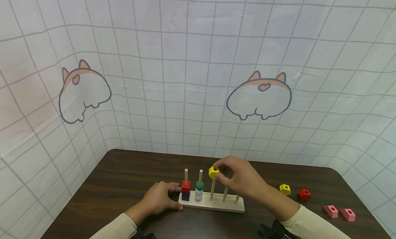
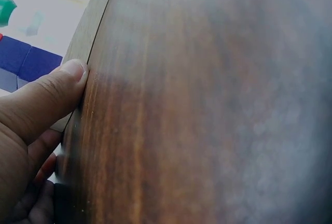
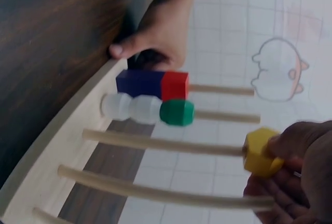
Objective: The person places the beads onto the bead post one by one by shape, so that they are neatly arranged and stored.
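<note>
At the head view's lower centre, the right hand pinched a faceted yellow bead at the tip of the third peg from left; the left hand gripped the wooden base by its left end.

- Left hand, right hand: bare.
- Left sleeve, right sleeve: plain, pale cream.
- Left wrist device, right wrist device: black, partly out of view.

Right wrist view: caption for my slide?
Right hand holds a yellow block at the tip of a peg; left hand grips the wooden base.
</note>
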